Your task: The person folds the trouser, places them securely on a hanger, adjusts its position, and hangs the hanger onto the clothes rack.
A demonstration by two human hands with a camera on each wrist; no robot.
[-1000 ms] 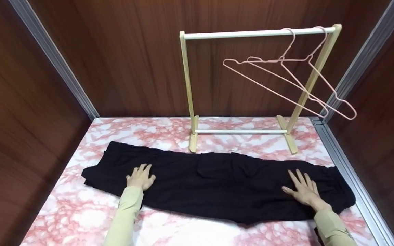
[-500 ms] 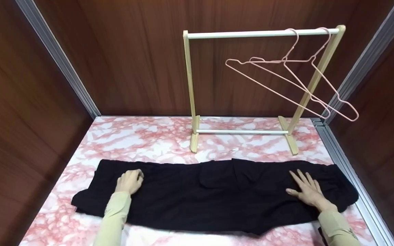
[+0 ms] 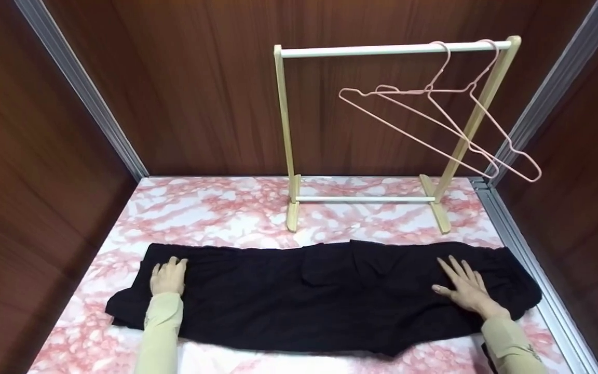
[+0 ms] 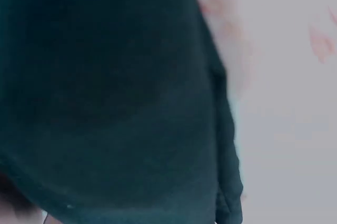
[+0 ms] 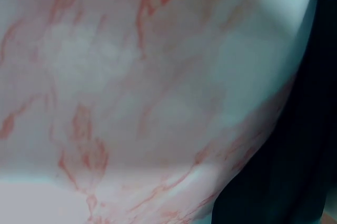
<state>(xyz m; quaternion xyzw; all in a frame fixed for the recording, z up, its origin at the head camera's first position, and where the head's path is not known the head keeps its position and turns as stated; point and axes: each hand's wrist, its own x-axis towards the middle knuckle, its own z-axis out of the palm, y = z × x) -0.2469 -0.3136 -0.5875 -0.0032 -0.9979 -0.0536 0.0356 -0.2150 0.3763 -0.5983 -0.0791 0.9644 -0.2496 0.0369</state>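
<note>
A pair of black trousers (image 3: 278, 298), folded lengthwise, lies flat across the table, with a flapped pocket near its middle. On the leg end at the left rests my left hand (image 3: 168, 276), its fingers lightly bent on the cloth. My right hand (image 3: 466, 291) lies with fingers spread on the gathered waist end. The left wrist view is mostly filled by dark cloth (image 4: 116, 92) beside the pale tabletop. Along the right side of the right wrist view runs an edge of the trousers (image 5: 284, 176). The hands barely show in the wrist views.
Behind the trousers stands a small wooden clothes rack (image 3: 287, 130) with a white top bar. Two pink wire hangers (image 3: 408, 132) hang at its right end. Brown wood panels (image 3: 216, 104) and metal rails (image 3: 532, 270) border the pink-and-white marbled table (image 3: 190, 213).
The left part of the trousers has come toward me and straightened. My left hand has moved left along the leg toward its end. The right hand has stayed nearly in place.
</note>
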